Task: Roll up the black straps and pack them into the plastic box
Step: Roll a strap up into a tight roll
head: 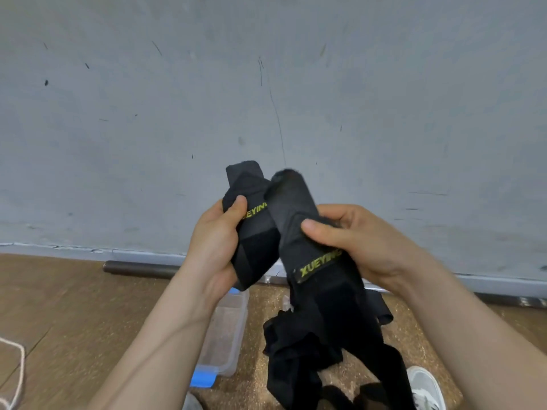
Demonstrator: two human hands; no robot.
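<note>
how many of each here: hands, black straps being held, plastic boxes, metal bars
hands: 2, left hand and right hand
black straps held: 2, rolled strap and trailing strap
plastic box: 1
metal bar: 1
total: 6

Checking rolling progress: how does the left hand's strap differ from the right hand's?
The left strap is a compact bundle in the left hand; the right strap, in the right hand, trails a long loose tail. The left strap's lettering is partly hidden, the right strap's fully visible. Both are black.
</note>
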